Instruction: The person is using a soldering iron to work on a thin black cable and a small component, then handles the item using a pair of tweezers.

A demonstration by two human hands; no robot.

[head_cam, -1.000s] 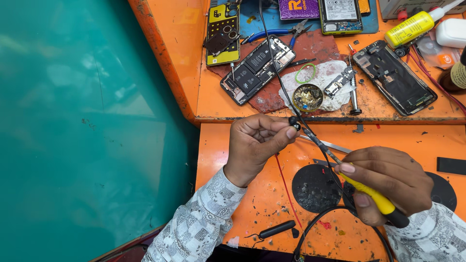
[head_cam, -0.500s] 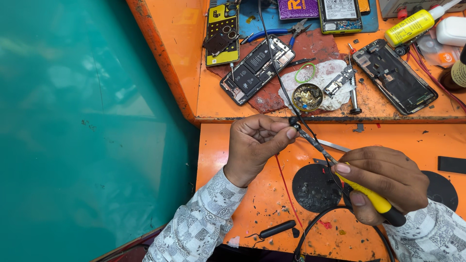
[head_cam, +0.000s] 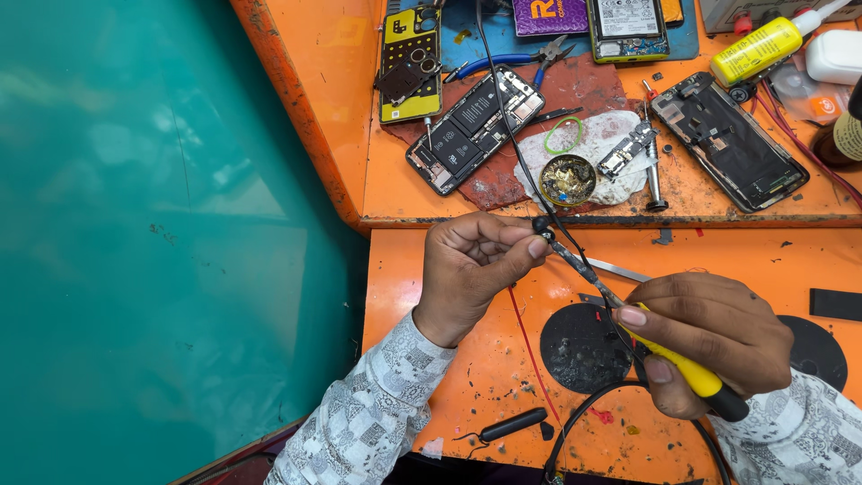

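Both hands worked together: the left hand (head_cam: 471,269) pinched a small black earpiece (head_cam: 541,224) by its thin cable, while the right hand (head_cam: 709,346) gripped a yellow-handled tool (head_cam: 687,373) aimed at it; steady, light pressure seemed wise.

Bright, even light falls from above on the orange workbench (head_cam: 431,269), giving strong colours and only short, soft shadows under the left hand (head_cam: 471,269) and right hand (head_cam: 709,337). The teal floor (head_cam: 162,251) on the left carries pale, hazy reflections. Focus is sharp across the middle, while the wide lens bends straight edges toward the far corners and the near sleeves look slightly soft.
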